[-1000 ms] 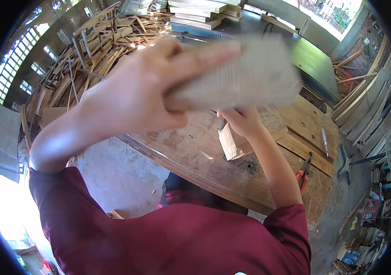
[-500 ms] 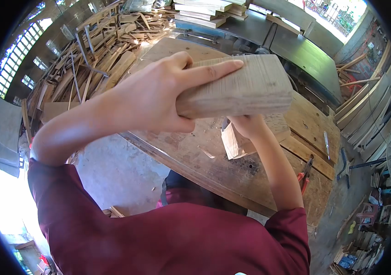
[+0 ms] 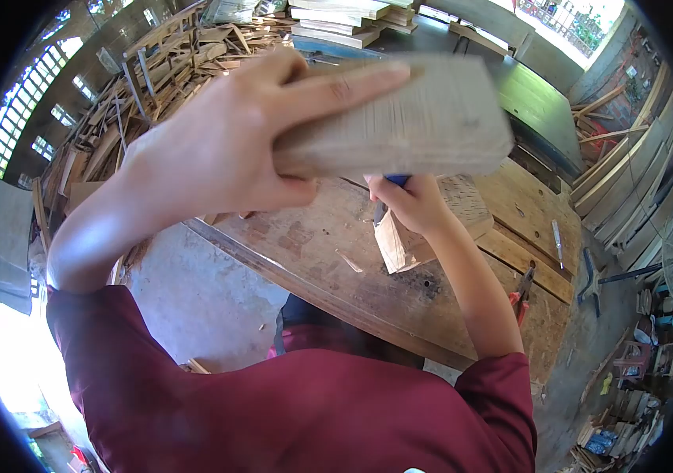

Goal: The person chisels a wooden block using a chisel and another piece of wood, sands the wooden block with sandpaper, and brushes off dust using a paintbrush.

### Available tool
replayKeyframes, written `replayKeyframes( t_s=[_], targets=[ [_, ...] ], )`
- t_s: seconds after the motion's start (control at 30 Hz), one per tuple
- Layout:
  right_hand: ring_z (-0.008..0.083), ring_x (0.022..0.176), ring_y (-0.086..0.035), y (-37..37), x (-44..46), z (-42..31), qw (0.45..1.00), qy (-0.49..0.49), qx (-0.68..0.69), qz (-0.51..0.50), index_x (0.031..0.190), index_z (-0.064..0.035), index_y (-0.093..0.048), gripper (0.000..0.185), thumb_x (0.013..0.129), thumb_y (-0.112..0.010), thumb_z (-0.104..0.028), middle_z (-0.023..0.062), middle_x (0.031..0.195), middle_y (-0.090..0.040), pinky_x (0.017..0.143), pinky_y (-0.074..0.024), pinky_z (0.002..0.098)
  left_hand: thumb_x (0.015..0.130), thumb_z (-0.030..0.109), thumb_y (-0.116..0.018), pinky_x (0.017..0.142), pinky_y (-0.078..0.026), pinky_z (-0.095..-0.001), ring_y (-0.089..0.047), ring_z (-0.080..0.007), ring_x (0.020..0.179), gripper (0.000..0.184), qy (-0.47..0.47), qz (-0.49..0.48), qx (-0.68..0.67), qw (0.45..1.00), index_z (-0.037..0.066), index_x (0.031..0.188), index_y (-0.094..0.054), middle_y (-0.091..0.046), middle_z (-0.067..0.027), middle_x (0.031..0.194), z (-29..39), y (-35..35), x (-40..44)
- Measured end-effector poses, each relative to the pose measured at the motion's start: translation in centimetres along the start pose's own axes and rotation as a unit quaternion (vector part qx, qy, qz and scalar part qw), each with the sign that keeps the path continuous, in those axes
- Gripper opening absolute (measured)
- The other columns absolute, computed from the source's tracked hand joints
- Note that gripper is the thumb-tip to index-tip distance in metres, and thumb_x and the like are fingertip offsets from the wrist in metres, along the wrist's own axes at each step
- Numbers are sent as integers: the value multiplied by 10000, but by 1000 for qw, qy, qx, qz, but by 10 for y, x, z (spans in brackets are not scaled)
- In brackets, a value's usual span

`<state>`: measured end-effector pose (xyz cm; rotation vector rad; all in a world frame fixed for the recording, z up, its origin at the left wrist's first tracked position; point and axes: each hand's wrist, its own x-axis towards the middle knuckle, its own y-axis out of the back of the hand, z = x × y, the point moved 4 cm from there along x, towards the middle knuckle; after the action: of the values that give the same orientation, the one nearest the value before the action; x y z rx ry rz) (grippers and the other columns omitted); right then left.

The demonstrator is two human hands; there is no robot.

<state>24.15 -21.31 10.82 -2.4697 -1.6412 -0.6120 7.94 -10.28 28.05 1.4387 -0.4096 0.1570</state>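
My left hand [image 3: 226, 134] is closed around a thick wooden block [image 3: 423, 118], held up near the camera with the index finger stretched along its top. Below it, on the bench, my right hand [image 3: 409, 201] is wrapped round a chisel with a blue handle [image 3: 397, 180], partly hidden by the raised block. The dark blade points down at the end of a workpiece of wood [image 3: 399, 244] with a pale, freshly cut face. Whether the blade touches the wood is hard to tell. A thin shaving [image 3: 349, 262] lies on the workbench [image 3: 297, 252].
Pliers with red handles [image 3: 522, 296] and a thin pointed tool [image 3: 557, 240] lie on the bench's right side. Scrap wood [image 3: 100, 134] is heaped at the left. Stacked boards [image 3: 336, 24] sit by a machine table [image 3: 537, 98] at the back. Planks [image 3: 636, 173] lean at the right.
The wooden block in my left hand has moved up and a little left, nearer the camera, with some blur. The chisel's blue handle now shows beneath it. My right hand stays almost in place.
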Motion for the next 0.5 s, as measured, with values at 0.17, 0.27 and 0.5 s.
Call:
replayKeyframes(
  t_s=[0.17, 0.27, 0.5],
  targets=[
    [137, 734, -624, 7, -1, 17, 979, 35, -198, -15, 931, -38, -662, 130, 940, -666, -167, 32, 863, -673, 674, -520, 323, 614, 78, -792, 845, -534, -428, -605, -317, 869, 1033, 58, 19, -49, 997, 300, 1556, -430, -566, -130, 998, 4, -4, -4],
    [126, 711, -622, -2, -2, 21, 918, 173, -356, 24, 914, -43, -663, 158, 948, -670, -197, 25, 817, -663, 674, -516, 313, 622, 103, -790, 855, -537, -438, -625, -339, 896, 1035, 30, -96, -22, 995, 324, 1561, -413, -574, -147, 1027, -5, -37, -6],
    [108, 700, -624, 0, 5, 7, 982, -54, -159, -90, 912, -41, -662, 150, 962, -655, -183, 20, 775, -658, 688, -501, 279, 543, 74, -771, 821, -527, -434, -617, -313, 862, 1033, 45, 57, -23, 997, 247, 1522, -491, -579, -135, 1006, 2, 7, -1]
  ],
)
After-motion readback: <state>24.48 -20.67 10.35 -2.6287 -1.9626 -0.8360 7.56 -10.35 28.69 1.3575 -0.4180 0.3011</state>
